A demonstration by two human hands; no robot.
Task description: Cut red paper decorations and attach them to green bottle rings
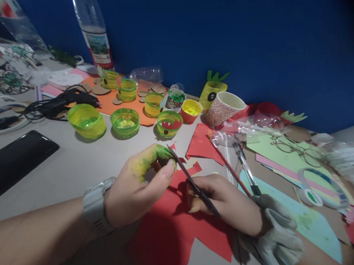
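My right hand (218, 197) grips black tweezers (191, 179) by their middle, with the thin tips pointing up and left. Close to those tips is my left hand (141, 182), its thumb and curled fingers drawn together. Whatever lies between them is too small or hidden to name. Green and yellow paint marks that hand's index finger and back. Beneath both hands lies a cut sheet of red paper (166, 224). Small red paper scraps (193, 169) rest just beyond. A green-yellow painted ring-like cup with red jagged teeth (170, 125) stands behind my left hand.
More painted cups (86, 121) stand across the back. A patterned paper cup (224, 108) tilts near the blue wall. At left are a phone (21, 160) and a glue gun (74, 99). A paintbrush (229, 165), pen (247, 168), glasses (296, 150) and tape roll (324, 188) lie right.
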